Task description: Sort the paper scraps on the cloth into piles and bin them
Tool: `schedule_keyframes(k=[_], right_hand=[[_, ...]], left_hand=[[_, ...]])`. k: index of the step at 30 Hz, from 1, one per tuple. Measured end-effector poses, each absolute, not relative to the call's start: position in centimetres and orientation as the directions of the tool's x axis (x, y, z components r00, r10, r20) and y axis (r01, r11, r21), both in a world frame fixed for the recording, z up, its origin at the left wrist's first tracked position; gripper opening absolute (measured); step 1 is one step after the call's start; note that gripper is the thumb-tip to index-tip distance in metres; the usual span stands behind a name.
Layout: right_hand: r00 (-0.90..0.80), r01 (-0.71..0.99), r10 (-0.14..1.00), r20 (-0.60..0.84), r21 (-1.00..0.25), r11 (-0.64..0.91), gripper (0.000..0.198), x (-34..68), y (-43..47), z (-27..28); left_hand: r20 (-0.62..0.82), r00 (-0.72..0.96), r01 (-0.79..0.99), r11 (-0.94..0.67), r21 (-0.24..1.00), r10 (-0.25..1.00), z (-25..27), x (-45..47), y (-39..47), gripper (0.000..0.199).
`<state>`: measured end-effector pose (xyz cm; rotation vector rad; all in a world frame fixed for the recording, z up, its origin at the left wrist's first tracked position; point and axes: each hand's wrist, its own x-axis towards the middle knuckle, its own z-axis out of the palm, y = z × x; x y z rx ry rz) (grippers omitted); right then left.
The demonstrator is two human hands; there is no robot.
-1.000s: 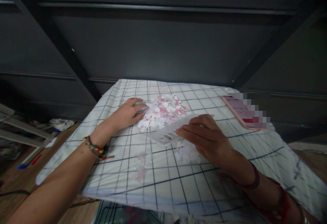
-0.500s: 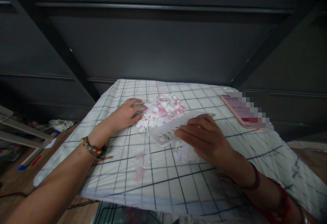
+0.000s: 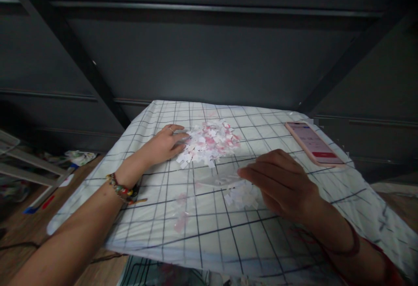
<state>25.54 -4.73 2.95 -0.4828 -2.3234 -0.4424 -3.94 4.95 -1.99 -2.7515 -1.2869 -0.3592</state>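
Left hand: the left hand (image 3: 171, 142) rests on the cloth with loosely spread fingers, holding nothing; its fingertips are at the near-left edge of the big paper heap.
Right hand: the right hand (image 3: 284, 186) is narrowed to a pinch, gripping a plastic strip (image 3: 217, 180) by one end.
Strip: pale and blurred, it points leftward from the right fingertips, on the near side of the big heap.
Big paper heap: white and pink scraps (image 3: 212, 142) just right of the left hand, beyond and left of the right hand.
Small paper heap: whitish scraps (image 3: 241, 196) just left of the right hand, nearer the person than the strip.
Clear wrapper: a pinkish wrapper (image 3: 181, 220) lies left of the right hand, nearer the person than the left hand.
Phone: a pink-edged phone (image 3: 315, 144), screen lit, beyond and right of the right hand.
Cloth: a white checked cloth (image 3: 215, 244) under both hands.
Bracelet: a beaded bracelet (image 3: 121, 189) just behind the left hand.
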Motion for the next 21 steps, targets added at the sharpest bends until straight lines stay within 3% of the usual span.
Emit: schedule_keyframes(k=[5, 10, 14, 21], right_hand=[[-0.637, 0.467, 0.212, 0.741, 0.153, 0.871, 0.023, 26.5, -4.8, 3.1], [-0.687, 0.421, 0.237, 0.687, 0.110, 0.900, 0.021, 26.7, -4.5, 3.3], [-0.694, 0.352, 0.189, 0.695, 0.099, 0.931, 0.018, 26.0, -5.0, 3.1], [-0.638, 0.433, 0.215, 0.739, 0.113, 0.895, 0.020, 27.3, -4.7, 3.2]], left_hand=[[0.232, 0.615, 0.770, -0.637, 0.026, 0.753, -1.7, -3.9, 4.8, 0.038], [0.229, 0.606, 0.778, -0.627, 0.027, 0.762, -1.5, -3.8, 4.6, 0.036], [0.223, 0.604, 0.780, -0.625, 0.032, 0.765, -1.4, -3.8, 4.5, 0.036], [0.232, 0.608, 0.776, -0.630, 0.031, 0.759, -1.6, -4.0, 4.8, 0.035]])
